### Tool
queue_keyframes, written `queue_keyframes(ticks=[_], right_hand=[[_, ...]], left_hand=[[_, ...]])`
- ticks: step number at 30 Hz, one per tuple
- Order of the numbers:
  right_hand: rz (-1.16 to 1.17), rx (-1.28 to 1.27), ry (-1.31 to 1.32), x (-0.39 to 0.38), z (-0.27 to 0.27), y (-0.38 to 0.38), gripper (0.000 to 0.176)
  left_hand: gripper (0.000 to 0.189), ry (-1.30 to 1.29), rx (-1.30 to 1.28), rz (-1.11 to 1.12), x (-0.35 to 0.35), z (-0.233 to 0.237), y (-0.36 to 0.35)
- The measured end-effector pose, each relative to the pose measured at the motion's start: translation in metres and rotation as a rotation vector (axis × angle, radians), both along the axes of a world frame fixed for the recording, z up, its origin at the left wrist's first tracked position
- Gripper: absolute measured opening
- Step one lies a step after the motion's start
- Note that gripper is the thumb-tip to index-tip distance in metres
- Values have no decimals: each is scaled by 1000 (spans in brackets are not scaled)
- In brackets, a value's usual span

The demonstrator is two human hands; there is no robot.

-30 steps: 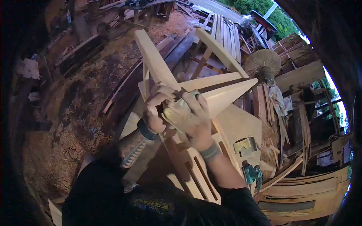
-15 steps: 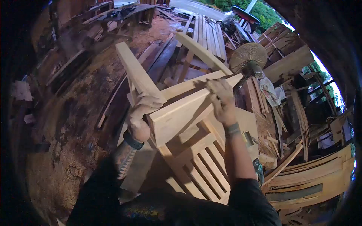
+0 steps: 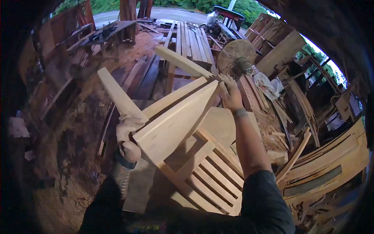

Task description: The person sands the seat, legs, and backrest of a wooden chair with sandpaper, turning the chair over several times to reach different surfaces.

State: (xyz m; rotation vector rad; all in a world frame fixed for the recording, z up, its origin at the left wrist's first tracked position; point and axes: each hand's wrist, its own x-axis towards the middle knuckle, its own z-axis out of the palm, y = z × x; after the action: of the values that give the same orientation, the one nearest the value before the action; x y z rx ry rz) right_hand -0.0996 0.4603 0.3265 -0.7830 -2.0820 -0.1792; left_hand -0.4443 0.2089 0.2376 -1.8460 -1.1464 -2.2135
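A pale unfinished wooden chair (image 3: 177, 124) lies tilted in front of me, its flat seat panel facing up and its slatted back (image 3: 212, 175) toward my body. My left hand (image 3: 126, 132), in a light glove, grips the chair frame at the base of one leg (image 3: 117, 93) on the left. My right hand (image 3: 230, 93) is stretched out and holds the far pointed corner of the seat panel. Another leg (image 3: 183, 61) sticks out beyond it.
Sawdust covers the ground (image 3: 74, 128) on the left. Planks are stacked ahead (image 3: 191, 37), a workbench (image 3: 105, 33) stands at the back left, a round fan (image 3: 235, 56) just past my right hand, and curved wooden parts (image 3: 331, 163) pile up on the right.
The chair has been turned, so the seat panel now faces up. My right hand slid from beside my left hand out to the seat's far corner. My view lifted toward the yard.
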Motion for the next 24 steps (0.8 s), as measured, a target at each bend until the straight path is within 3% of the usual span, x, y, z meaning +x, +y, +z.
queue_keyframes(ticks=[3, 5, 7, 8, 11, 15, 16, 18, 19, 21, 23, 24], right_hand=[[148, -225, 118, -33, -11, -40, 32], [172, -592, -43, -70, -31, -123, 37], [444, -121, -17, -121, -20, -187, 45], [528, -86, -128, -126, 3, -209, 44], [464, -183, -18, -86, -53, -101, 43], [41, -249, 105, -7, -35, 39, 36], [86, -215, 147, -8, -27, 44, 36], [106, -267, 215, -17, -29, 24, 35], [85, -354, 235, -41, -35, -24, 35], [274, -108, 194, -92, -25, -110, 33], [542, -226, 72, -117, -12, -161, 35], [559, -118, -5, -120, -13, -166, 36]], left_hand=[[73, 78, -8, 20, -8, -10, 5], [70, 58, 40, 21, -3, -9, 7], [71, 5, 63, 3, 4, -9, 8], [72, 1, 60, -20, 6, -4, 9], [76, 9, 24, -51, 6, 0, 2], [76, 16, 12, -32, 4, -3, 0], [76, 14, 23, -31, 3, -5, 1], [75, 16, 48, -36, 0, -12, 5], [74, 14, 64, -37, 0, -18, 8], [72, 37, 104, 1, 0, -26, 12], [71, 43, 141, -3, 2, -25, 14], [71, 23, 151, -40, 4, -22, 13]])
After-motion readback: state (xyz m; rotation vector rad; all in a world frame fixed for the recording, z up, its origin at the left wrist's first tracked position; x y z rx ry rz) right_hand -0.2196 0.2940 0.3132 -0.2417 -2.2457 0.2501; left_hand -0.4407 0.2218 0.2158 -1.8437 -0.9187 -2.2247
